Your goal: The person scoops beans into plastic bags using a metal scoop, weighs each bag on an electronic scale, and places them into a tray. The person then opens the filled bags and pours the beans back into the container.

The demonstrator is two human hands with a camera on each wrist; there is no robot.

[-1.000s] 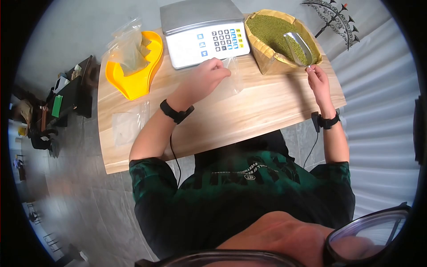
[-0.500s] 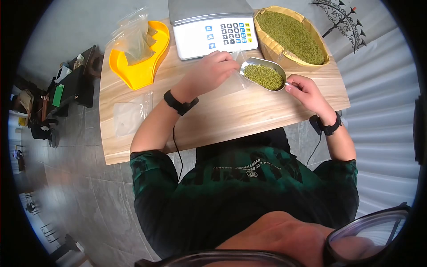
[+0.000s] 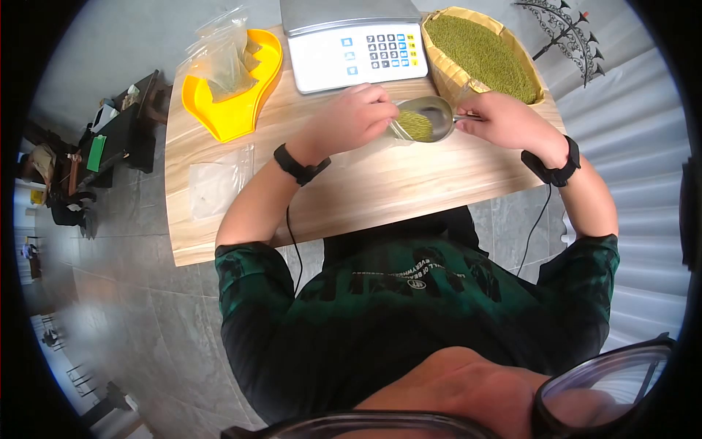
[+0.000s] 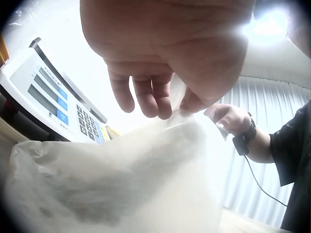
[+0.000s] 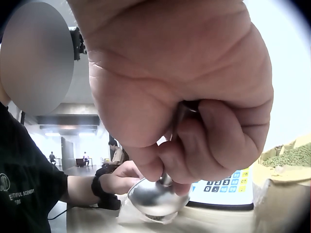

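My left hand (image 3: 347, 124) pinches the top edge of a clear plastic bag (image 4: 121, 179), fingertips and thumb right at its mouth. Through the bag's cloudy side a darker patch shows in the left wrist view. A metal scoop (image 3: 440, 115) is gripped by its handle in my right hand (image 3: 512, 126), fingers curled round it. The scoop tilts down toward my left hand, its front end at the bag's mouth. Green mung beans (image 3: 414, 126) lie bunched toward that lower end. In the right wrist view the scoop's shiny back (image 5: 155, 196) overlaps the bag.
A white counting scale (image 3: 314, 69) stands behind the hands. To its right is a brown paper sack (image 3: 444, 67) full of mung beans (image 3: 486, 55). At left, a yellow tray (image 3: 227, 132) holds several clear bags (image 3: 228, 69); another bag (image 3: 213, 186) lies flat near the table's left edge.
My right hand has brought the bean-filled scoop from the sack leftward to the bag, then tipped it; the beans have slid to its front end. The left hand stays at the bag.
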